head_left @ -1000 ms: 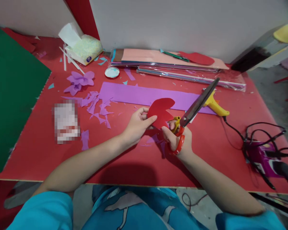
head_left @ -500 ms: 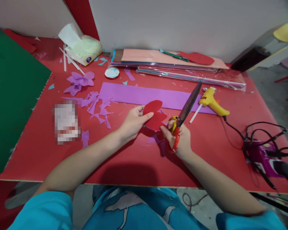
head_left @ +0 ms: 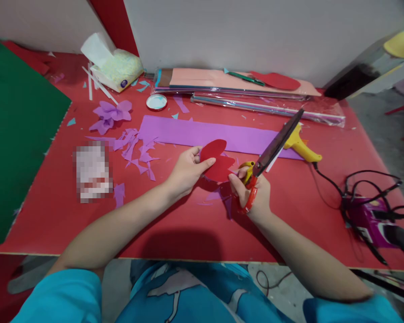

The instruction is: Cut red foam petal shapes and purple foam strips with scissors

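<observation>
Compared with half a second ago, the scissors (head_left: 263, 160) have swung outward: their blades now point to 2 o'clock and cover the front of the yellow glue gun (head_left: 306, 151), which showed clearly before. The red paper (head_left: 219, 171) sits in almost the same spot, at the middle of the clock, its notch facing 3 o'clock. The left hand (head_left: 188, 168) pinches it from 9 o'clock, between thumb and fingers. The right hand (head_left: 257, 195), at 4 o'clock, grips the scissors by their handles, thumb tip at the paper's edge. A purple strip (head_left: 188, 132) lies at 12 o'clock, partly hidden by the paper and blades. Purple scraps (head_left: 131, 142) litter 9 to 10 o'clock, with purple flowers (head_left: 119, 112) beyond them.
</observation>
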Demonstrator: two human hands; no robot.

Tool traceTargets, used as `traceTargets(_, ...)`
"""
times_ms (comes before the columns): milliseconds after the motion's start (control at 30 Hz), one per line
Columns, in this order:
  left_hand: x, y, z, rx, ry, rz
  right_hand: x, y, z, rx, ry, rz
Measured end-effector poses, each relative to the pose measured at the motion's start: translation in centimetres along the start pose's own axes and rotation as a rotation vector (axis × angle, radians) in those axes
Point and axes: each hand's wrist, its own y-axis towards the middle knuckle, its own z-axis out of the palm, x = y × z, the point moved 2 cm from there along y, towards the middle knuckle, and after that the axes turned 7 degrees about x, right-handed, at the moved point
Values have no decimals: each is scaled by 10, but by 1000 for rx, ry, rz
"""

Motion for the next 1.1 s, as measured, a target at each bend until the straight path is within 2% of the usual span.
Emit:
traceTargets(467,-3,1,-3,16,118,73,1,1,0,15,53,-6)
traceTargets(767,-3,0,-4,13,176,71,1,1,0,11,41,5)
traceTargets(1100,-11,-5,4,111,454,44,3,3,-4,-44,26,-53)
